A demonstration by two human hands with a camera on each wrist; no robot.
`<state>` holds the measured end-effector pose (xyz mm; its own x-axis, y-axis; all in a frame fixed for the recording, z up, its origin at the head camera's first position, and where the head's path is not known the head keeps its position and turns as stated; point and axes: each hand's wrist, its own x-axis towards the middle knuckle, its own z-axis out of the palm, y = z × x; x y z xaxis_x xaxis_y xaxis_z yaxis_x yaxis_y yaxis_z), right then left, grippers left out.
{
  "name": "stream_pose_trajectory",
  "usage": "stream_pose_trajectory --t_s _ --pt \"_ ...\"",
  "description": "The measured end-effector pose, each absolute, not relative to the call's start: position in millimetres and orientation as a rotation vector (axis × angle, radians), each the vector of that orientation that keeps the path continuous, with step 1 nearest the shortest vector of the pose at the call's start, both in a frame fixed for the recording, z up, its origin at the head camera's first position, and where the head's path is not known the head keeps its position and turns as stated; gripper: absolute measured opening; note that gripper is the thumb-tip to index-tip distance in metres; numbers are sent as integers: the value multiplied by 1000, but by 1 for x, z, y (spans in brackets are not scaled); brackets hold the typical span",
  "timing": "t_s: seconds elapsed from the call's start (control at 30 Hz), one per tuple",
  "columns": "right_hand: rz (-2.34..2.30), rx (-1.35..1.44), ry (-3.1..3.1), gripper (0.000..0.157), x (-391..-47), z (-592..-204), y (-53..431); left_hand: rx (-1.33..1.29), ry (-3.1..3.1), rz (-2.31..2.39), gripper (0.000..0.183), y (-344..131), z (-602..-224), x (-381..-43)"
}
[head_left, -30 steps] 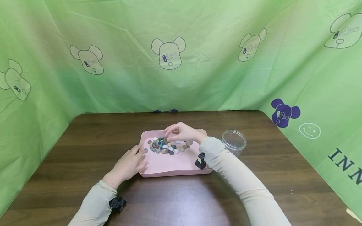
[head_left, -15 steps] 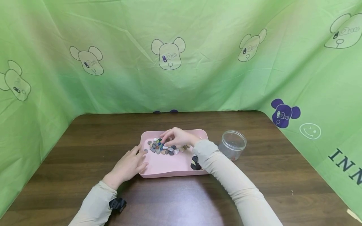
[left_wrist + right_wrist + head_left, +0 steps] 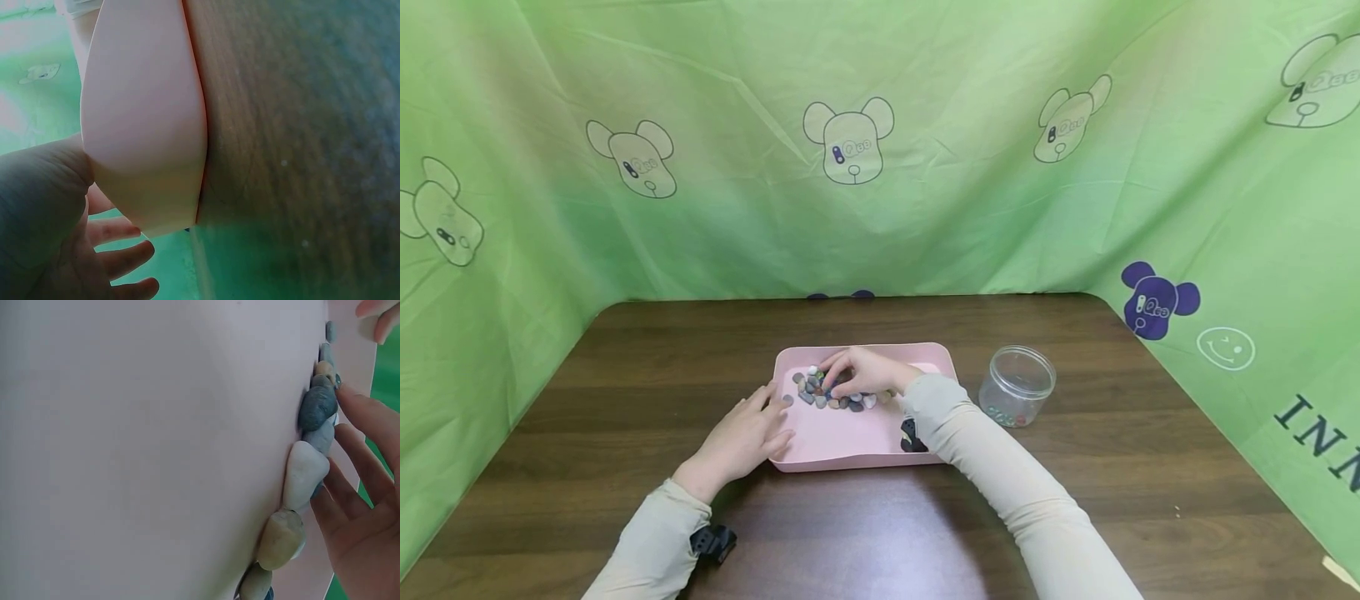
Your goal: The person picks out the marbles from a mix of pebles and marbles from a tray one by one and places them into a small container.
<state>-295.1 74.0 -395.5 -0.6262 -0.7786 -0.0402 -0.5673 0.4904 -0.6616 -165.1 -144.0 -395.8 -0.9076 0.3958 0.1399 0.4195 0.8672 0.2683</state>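
Note:
Smooth pebbles (image 3: 308, 472) in grey, white and tan lie with small glassy blue and green marbles in a pink tray (image 3: 842, 442). My right hand (image 3: 871, 372) reaches down into this pile, thumb and fingers bent towards it. In the right wrist view its fingertips are partly hidden behind the stones, so whether they pinch a marble is unclear. My left hand (image 3: 741, 437) rests at the tray's left side, its thumb over the rim and its other fingers loosely extended outside the wall, as the left wrist view shows.
A clear lidless jar (image 3: 1017, 385) with a few green and red pieces at its bottom stands right of the tray, near my right forearm. The brown wooden table (image 3: 880, 533) meets a green printed cloth (image 3: 715, 242) at the back and sides.
My right hand has moved left and lower into the pile, its fingertips now among the marbles. The jar has come into fuller view as the forearm shifted. The left hand has stayed put.

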Motion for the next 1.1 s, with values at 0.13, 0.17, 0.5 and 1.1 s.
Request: stream_pose_trajectory --t_s 0.13,0.17,0.5,1.1 --pt "-874 -1146 2418 14 -296 -397 73 -651 -2948 -445 43 -144 -396 -165" --pt "-869 -1150 2421 14 -296 -398 73 -650 -2947 -446 43 -143 -396 -166" --pt "-723 -1240 2493 14 -295 -396 71 -642 -2947 -453 43 -143 -396 -166" --pt "-774 -1209 2496 11 -293 -385 73 -652 -2949 -441 43 -144 -397 -166"
